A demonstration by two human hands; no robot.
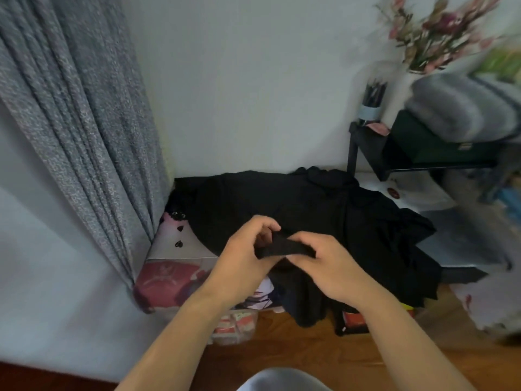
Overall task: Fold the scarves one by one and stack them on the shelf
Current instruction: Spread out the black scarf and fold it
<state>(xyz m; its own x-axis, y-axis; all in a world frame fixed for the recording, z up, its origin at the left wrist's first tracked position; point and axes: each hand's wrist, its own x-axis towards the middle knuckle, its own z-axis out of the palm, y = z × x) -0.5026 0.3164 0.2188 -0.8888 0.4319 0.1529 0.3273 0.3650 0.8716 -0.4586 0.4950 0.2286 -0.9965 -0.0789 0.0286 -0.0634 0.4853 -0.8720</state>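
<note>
1. Two hands worked close together above a heap of black fabric [324, 218] on a low surface covered by a printed cloth [174, 266].
2. The left hand [248, 249] and the right hand [324, 266] each pinched one bunched edge of a black scarf [284, 246], fingers curled round it.
3. How many scarves made up the dark heap could not be told.
4. One black shelf [369, 145] stood to the right, carrying one dark box [434, 148] with one folded grey fabric bundle [462, 108] on top.
5. One vase of pink flowers [434, 32] and one grey curtain [76, 114] were also visible.
</note>
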